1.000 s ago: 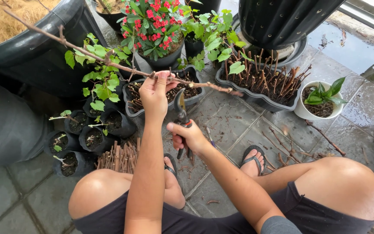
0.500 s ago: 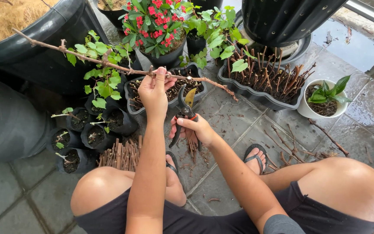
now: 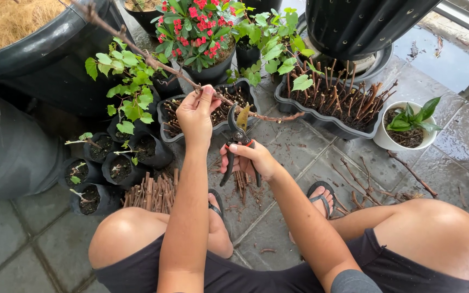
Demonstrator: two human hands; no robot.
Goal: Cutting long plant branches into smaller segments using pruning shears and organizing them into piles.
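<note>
A: While the head view is all we get, start with the hands. Left hand [image 3: 195, 113] is closed, pinching a long thin brown woody branch [image 3: 153, 61] that runs up-left past the leafy plants and right to a bare tip.

B: Right hand?

A: Right hand [image 3: 248, 161] is wrapped round the handles of the red-and-black pruning shears [image 3: 239, 142], blades up and parted, just right of the left hand, right at the branch.

B: Where's the branch relative to the long black rectangular planter [image 3: 248, 89]?

A: Held in the air above it, crossing it on a slant; the tip ends beyond its right end.

B: How to do the cut well, by your judgement?

A: Keep the left-hand pinch firm and close to the blades so the stem doesn't whip, seat the stem deep in the blades, keep fingers clear.

B: Branch looks?

A: Knobbly, nodes and short spurs, mostly leafless, stiff, slightly bent.

B: Anything else near that planter?

A: Bundle of cut brown sticks [image 3: 150, 196] lies below-left of it; red-flowered potted plant [image 3: 199, 27] behind.
</note>
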